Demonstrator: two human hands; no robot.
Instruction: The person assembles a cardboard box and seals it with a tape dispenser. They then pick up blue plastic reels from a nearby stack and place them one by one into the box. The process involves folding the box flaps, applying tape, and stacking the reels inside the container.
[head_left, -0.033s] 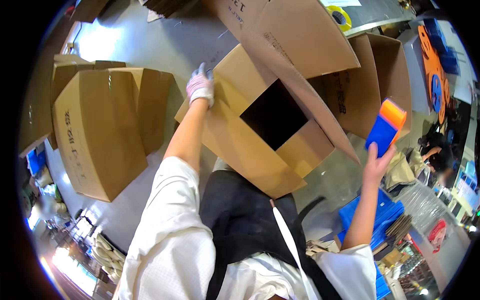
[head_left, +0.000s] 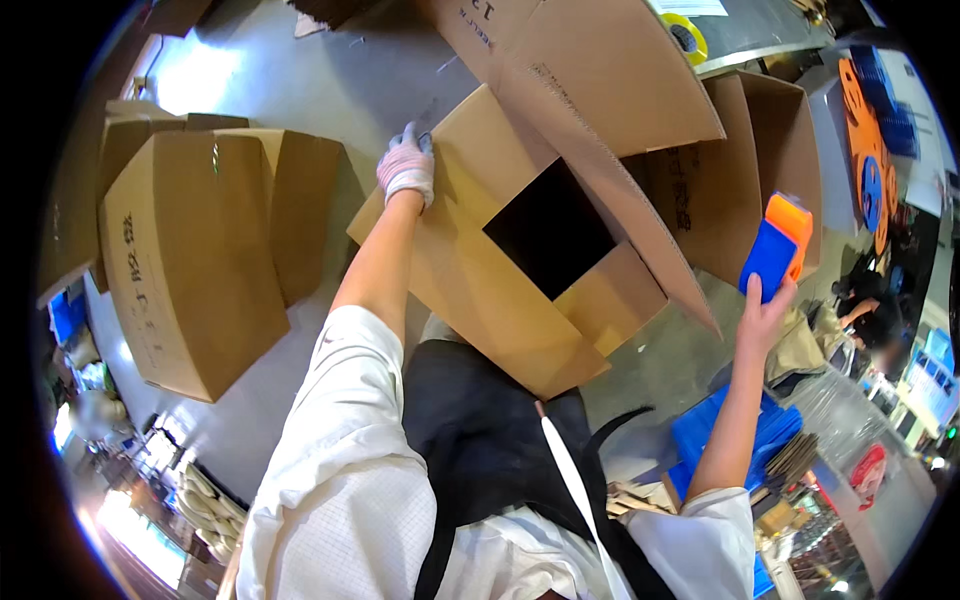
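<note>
A large open cardboard box [head_left: 455, 265] stands in front of me, its flaps folded partly inward around a dark square opening. My left hand [head_left: 406, 168], in a pale glove with grey fingertips, grips the box at its far left edge, fingers reaching over the rim. Out to the right, my right hand [head_left: 768, 312] is bare and closed around a blue and orange tape dispenser [head_left: 768, 262], held up apart from the box. One tall flap [head_left: 600, 80] of the box rises on the far side.
More cardboard boxes stand on the left [head_left: 200, 260] and on the right [head_left: 770, 150]. A yellow tape roll [head_left: 688, 40] lies on a grey table at the back. Blue plastic sheets [head_left: 715, 430] lie at lower right. Another person [head_left: 875, 310] is at the far right.
Both hands have shifted very slightly to the right in the picture; the tape dispenser has tilted a little. The box stays where it was.
</note>
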